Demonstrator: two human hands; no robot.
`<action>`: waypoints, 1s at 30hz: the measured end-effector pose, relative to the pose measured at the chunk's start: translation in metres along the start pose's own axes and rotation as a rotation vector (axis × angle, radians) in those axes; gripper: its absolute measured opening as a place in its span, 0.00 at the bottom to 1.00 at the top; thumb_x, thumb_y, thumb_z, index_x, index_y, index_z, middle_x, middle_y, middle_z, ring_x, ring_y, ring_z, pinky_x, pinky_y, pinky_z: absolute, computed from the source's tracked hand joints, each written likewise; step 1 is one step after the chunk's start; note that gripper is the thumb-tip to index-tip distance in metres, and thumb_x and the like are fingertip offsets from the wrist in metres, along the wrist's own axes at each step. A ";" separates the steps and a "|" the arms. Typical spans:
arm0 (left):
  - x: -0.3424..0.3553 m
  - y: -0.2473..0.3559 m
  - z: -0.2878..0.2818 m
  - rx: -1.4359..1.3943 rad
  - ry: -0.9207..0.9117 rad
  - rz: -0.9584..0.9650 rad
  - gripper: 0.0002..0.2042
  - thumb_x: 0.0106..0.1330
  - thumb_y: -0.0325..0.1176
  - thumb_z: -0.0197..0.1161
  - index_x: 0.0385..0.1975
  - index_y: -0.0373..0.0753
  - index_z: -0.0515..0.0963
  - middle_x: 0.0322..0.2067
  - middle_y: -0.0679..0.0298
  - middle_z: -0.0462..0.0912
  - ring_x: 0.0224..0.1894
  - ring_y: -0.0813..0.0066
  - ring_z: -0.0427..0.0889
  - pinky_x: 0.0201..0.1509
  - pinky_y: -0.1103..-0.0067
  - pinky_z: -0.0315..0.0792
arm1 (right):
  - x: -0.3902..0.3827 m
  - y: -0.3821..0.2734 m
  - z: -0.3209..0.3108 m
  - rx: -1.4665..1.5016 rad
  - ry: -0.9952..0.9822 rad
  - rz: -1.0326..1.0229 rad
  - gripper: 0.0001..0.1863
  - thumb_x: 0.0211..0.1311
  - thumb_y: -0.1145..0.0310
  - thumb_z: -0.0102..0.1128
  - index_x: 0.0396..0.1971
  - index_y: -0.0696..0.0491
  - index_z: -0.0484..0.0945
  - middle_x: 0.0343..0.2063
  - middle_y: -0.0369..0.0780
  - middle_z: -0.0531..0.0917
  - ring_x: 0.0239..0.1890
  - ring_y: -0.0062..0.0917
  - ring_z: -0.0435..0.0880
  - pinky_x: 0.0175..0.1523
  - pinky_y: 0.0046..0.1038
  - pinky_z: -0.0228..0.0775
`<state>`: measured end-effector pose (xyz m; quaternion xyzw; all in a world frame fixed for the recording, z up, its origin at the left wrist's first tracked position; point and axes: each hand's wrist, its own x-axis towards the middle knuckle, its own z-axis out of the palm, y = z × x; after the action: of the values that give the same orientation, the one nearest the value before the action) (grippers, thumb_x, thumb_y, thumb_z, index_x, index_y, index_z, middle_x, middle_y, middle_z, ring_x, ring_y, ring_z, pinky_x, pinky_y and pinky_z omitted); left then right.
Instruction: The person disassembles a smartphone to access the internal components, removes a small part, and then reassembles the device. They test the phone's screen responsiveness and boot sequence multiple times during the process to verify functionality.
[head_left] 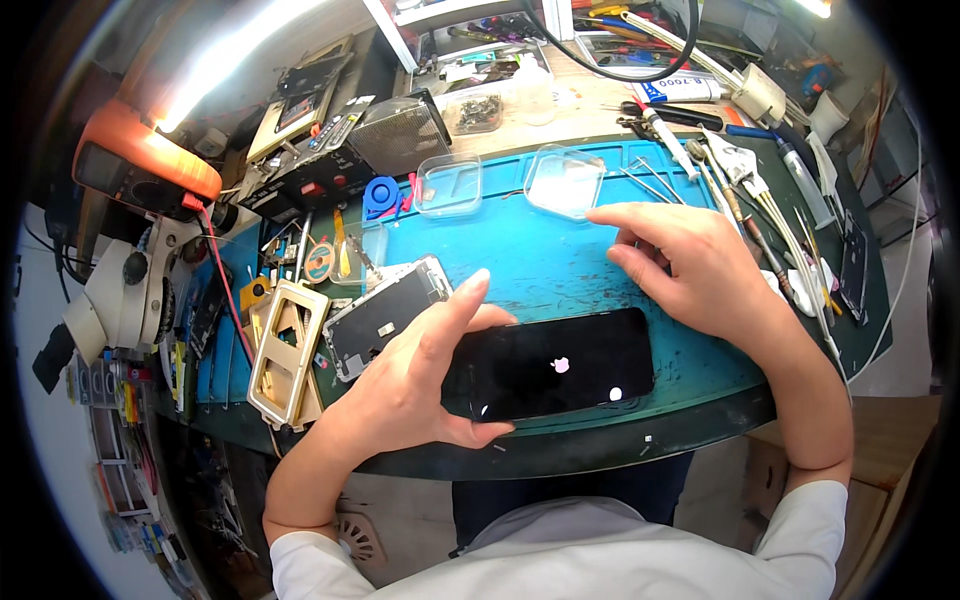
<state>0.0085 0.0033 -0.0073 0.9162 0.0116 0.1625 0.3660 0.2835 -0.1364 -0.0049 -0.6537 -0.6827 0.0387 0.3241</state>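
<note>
A smartphone [600, 350] lies face up on the blue work mat [480, 260], its black screen lit with a small pale logo in the middle. My left hand [405, 390] grips its left end, the thumb at the near long edge and the fingers at the far edge. Over the mat to the right, my right hand [700, 265] hovers with loosely bent fingers apart, and nothing shows between them. Its fingertips are close to a clear plastic box [563, 182]. Behind my left hand lies a detached phone screen [385, 312], its dark inner side up.
A second clear box [448, 185] and a blue spool [382, 197] stand at the back. A gold metal frame [290, 350] lies left, below an orange multimeter [145, 165]. Tweezers [655, 180] and several slim tools lie right. The bench's curved front edge [560, 455] is near my body.
</note>
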 end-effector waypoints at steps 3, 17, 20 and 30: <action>0.000 0.001 -0.002 0.029 -0.013 -0.004 0.59 0.44 0.30 0.84 0.76 0.37 0.49 0.57 0.51 0.79 0.59 0.51 0.78 0.64 0.64 0.72 | 0.000 -0.002 -0.002 0.004 -0.013 0.013 0.15 0.65 0.70 0.63 0.51 0.51 0.82 0.35 0.42 0.87 0.35 0.34 0.86 0.41 0.32 0.78; 0.005 -0.008 -0.001 0.048 0.204 0.187 0.56 0.48 0.24 0.80 0.77 0.46 0.48 0.73 0.42 0.56 0.72 0.42 0.64 0.69 0.59 0.69 | -0.002 -0.027 0.001 0.963 -0.450 0.306 0.17 0.68 0.70 0.65 0.53 0.60 0.76 0.42 0.37 0.85 0.44 0.16 0.82 0.50 0.21 0.74; 0.010 -0.008 0.000 -0.034 0.396 0.146 0.51 0.56 0.28 0.78 0.76 0.42 0.49 0.70 0.45 0.62 0.69 0.51 0.69 0.68 0.61 0.72 | -0.003 -0.031 0.001 1.247 -0.355 0.453 0.20 0.70 0.72 0.62 0.57 0.60 0.71 0.47 0.38 0.83 0.49 0.17 0.81 0.56 0.24 0.74; 0.019 0.048 0.014 -0.687 0.171 -0.390 0.30 0.79 0.49 0.49 0.73 0.35 0.57 0.56 0.59 0.76 0.54 0.75 0.79 0.55 0.74 0.78 | -0.013 -0.051 0.006 1.348 -0.224 0.358 0.32 0.71 0.76 0.59 0.70 0.56 0.56 0.58 0.40 0.76 0.59 0.22 0.78 0.63 0.29 0.72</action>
<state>0.0261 -0.0388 0.0209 0.7046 0.1605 0.1601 0.6724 0.2361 -0.1532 0.0098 -0.4048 -0.4211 0.5729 0.5749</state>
